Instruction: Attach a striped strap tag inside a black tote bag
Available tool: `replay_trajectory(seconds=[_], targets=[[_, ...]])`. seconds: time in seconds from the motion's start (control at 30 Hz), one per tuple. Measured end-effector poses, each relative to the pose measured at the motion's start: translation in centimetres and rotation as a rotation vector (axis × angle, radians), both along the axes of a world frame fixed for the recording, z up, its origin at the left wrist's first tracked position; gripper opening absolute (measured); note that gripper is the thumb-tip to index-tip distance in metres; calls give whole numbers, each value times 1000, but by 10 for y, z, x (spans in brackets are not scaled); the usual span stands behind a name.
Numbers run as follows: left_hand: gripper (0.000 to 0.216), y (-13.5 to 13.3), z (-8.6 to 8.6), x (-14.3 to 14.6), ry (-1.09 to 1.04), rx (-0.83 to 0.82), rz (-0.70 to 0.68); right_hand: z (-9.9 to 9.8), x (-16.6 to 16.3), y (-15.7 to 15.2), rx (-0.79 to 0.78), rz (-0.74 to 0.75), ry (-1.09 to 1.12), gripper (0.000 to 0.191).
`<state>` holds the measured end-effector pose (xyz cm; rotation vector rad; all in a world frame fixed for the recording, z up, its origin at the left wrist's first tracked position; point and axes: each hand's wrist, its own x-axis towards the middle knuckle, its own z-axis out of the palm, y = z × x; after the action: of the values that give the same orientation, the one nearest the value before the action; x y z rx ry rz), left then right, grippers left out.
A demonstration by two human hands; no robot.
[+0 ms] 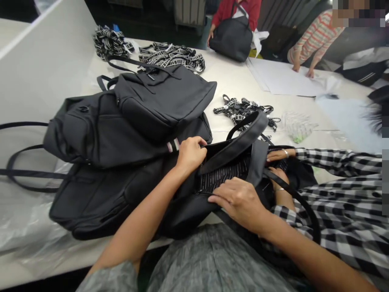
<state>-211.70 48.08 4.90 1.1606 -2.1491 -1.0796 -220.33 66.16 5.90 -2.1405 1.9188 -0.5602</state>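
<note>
A black bag (188,215) lies in front of me, its mouth spread so the printed lining (223,175) shows. My left hand (192,156) is closed on the far edge of the opening, fingers curled over it. On the near edge, my right hand (240,200) pinches the rim between thumb and fingers. A wide black handle (238,142) arches over the mouth between my hands. Against the left side of this bag rests a pile of black bags (121,138), the topmost (170,95) tilted on the others.
Black-and-white printed straps (170,56) lie in bundles at the back, with more straps (243,109) nearer. A co-worker's checked sleeve (328,162) and hands are close on my right, at a black bag. Across the table people handle another bag (232,38) and white sheets (282,77).
</note>
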Motion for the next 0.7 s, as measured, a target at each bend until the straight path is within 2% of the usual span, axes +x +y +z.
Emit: replay_trajectory(seconds=[0.07, 0.13, 0.23, 0.3, 0.33, 0.4, 0.47, 0.53, 0.63, 0.7], targets=[[26, 1, -7, 1, 34, 44, -11, -17, -31, 5, 110, -2, -116, 28], [24, 7, -24, 6, 52, 114, -102, -35, -62, 15, 327, -52, -304, 29], [21, 19, -62, 21, 13, 161, -145, -57, -90, 37, 659, -37, -586, 32], [31, 29, -89, 31, -61, 137, -103, -68, -94, 47, 728, -28, -735, 33], [39, 34, -100, 34, -99, 122, -94, -72, -92, 50, 710, -61, -815, 41], [54, 43, -115, 36, -163, 79, -97, -80, -84, 48, 630, -196, -966, 70], [60, 49, -119, 31, -214, 9, -97, -85, -73, 41, 560, -372, -1031, 84], [52, 49, -116, 22, -261, -76, -98, -88, -62, 33, 489, -488, -970, 71], [35, 36, -108, 10, -327, -169, -113, -87, -46, 24, 363, -524, -745, 29], [33, 21, -107, 7, -362, -208, -103, -86, -39, 21, 332, -521, -632, 28]])
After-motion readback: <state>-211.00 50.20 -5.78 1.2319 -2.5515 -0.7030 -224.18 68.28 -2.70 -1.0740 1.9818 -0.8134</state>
